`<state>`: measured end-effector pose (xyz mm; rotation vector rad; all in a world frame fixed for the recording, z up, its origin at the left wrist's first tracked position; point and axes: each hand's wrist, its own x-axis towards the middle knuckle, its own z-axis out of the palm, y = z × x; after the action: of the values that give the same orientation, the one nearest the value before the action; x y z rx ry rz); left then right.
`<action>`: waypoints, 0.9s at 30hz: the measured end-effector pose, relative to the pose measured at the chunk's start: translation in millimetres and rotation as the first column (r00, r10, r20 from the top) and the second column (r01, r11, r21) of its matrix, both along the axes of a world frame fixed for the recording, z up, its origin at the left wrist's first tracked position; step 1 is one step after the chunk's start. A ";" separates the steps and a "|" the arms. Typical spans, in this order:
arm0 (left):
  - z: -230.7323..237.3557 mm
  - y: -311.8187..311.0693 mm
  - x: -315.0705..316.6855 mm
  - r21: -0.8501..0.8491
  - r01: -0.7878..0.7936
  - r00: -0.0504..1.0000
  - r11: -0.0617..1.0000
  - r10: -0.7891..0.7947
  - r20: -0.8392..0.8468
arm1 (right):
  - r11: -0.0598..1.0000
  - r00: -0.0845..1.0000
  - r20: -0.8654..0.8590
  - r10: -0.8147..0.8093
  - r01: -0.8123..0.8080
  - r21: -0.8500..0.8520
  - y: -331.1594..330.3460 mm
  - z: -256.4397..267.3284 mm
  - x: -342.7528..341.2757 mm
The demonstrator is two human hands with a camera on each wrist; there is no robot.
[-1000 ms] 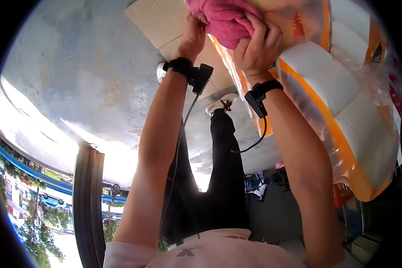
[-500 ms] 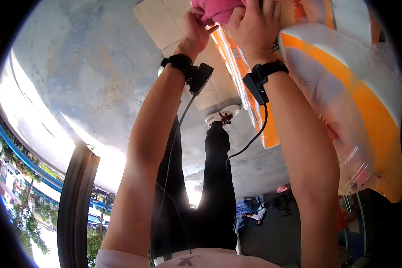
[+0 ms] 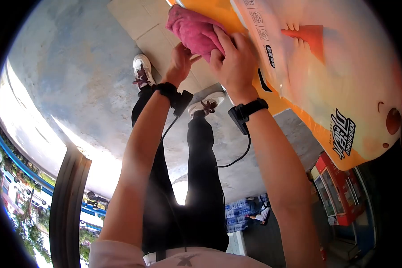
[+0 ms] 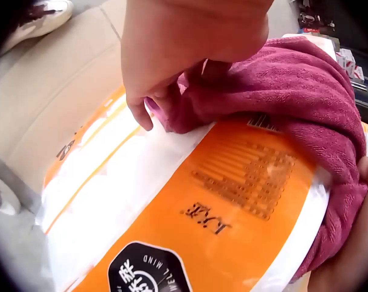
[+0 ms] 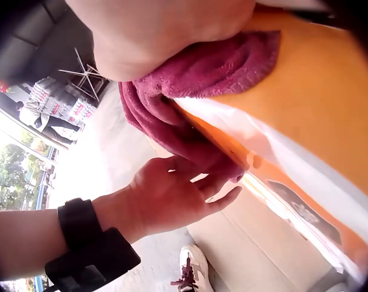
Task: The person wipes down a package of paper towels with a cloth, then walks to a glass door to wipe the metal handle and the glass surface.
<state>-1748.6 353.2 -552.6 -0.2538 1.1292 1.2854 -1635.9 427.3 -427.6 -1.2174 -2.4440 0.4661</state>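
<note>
A pink terry towel (image 3: 192, 32) is draped over the edge of an orange and white plastic-wrapped package (image 3: 295, 85). My left hand (image 3: 179, 64) grips the towel's lower edge along the package's side; in the right wrist view the left hand's (image 5: 165, 194) thumb and fingers meet at the hanging cloth. From above, my right hand (image 3: 237, 69) holds the towel bunched between thumb and fingers. The left wrist view has the towel (image 4: 317, 103) lying across the printed orange band, beside the white panel of the package (image 4: 232, 182).
Flattened cardboard (image 3: 161, 42) lies on the concrete floor by my white sneakers (image 3: 205, 105). Each wrist wears a black strap with a camera, and a cable (image 3: 243, 156) hangs from the right one. A red glass-fronted cabinet (image 3: 339, 192) and a dark post (image 3: 69, 201) stand behind me.
The towel and both hands now show lower in the head view, and the hands are closer together. More of the package's printed face has come into view at the right.
</note>
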 end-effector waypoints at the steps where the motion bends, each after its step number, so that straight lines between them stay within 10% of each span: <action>1: 1.5 -11.5 19.1 -0.043 -0.023 0.998 0.999 0.025 0.054 | 1.000 1.000 0.000 -0.003 0.003 0.006 -13.1 3.1 16.8; 10: -25.5 -96.8 130.3 -0.163 -0.025 0.975 0.986 0.060 0.216 | 0.957 0.977 0.164 -0.140 0.175 -0.229 -136.9 25.7 182.9; 11: -24.7 -107.8 152.8 -0.026 0.035 0.997 0.999 -0.037 -0.075 | 0.958 0.977 0.163 -0.136 0.172 -0.230 -150.9 28.1 197.6; 12: -13.8 -107.4 147.7 -0.242 0.247 0.961 0.938 -0.206 0.184 | 0.926 0.957 0.239 -0.165 0.234 -0.298 -165.4 30.8 211.5; 17: -66.1 -141.8 191.0 -0.132 0.344 0.939 0.930 -0.340 0.056 | 0.861 0.922 0.310 -0.233 0.344 -0.374 -192.3 33.6 223.2; 20: -85.6 -145.6 181.2 -0.194 0.420 0.906 0.886 -0.423 0.026 | 0.846 0.908 0.300 -0.292 0.391 -0.362 -197.2 35.8 213.9; 27: 36.1 -120.5 45.9 -0.412 0.583 0.707 0.700 -0.687 -0.167 | 0.685 0.878 0.286 -0.383 0.478 -0.550 -200.5 79.9 168.6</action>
<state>-1702.8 232.7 -516.6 0.1166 1.5341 0.4959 -1467.4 226.8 -347.7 -2.0986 -2.0426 1.1046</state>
